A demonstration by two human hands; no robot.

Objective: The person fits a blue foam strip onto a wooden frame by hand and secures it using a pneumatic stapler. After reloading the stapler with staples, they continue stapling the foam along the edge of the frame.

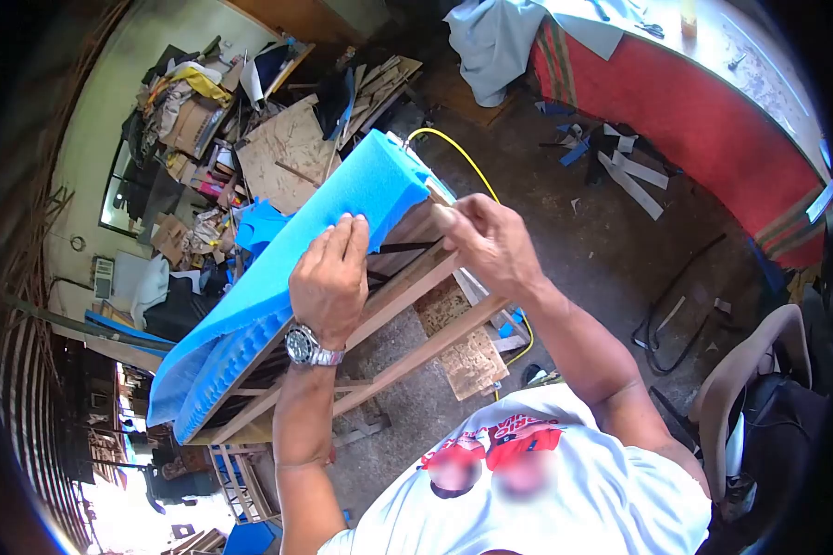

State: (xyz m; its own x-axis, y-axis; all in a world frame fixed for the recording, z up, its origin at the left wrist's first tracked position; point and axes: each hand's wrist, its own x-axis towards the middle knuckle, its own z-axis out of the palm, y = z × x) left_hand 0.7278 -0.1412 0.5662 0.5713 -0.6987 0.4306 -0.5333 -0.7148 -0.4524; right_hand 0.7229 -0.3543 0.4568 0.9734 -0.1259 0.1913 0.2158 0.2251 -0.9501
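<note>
A thick sheet of blue foam [287,250] lies along a wooden frame [416,296], its far end folded over the edge and its near end hanging loose with a bumpy underside. My left hand [331,277], with a metal watch [305,345] on its wrist, rests on the foam with fingers stretched out together. Beside the foam's far right corner is my right hand [492,242], its thumb and fingers drawn together in a pinch close to the frame's end. What they hold, if anything, is too small to make out.
A yellow hose [463,153] runs behind the frame and down to the floor. Scrap boards and cloth [194,102] pile up at the left. A red-draped table [657,139] stands at the right, near a chair [740,370]. Offcuts [634,176] and a black cable [657,314] lie on the floor.
</note>
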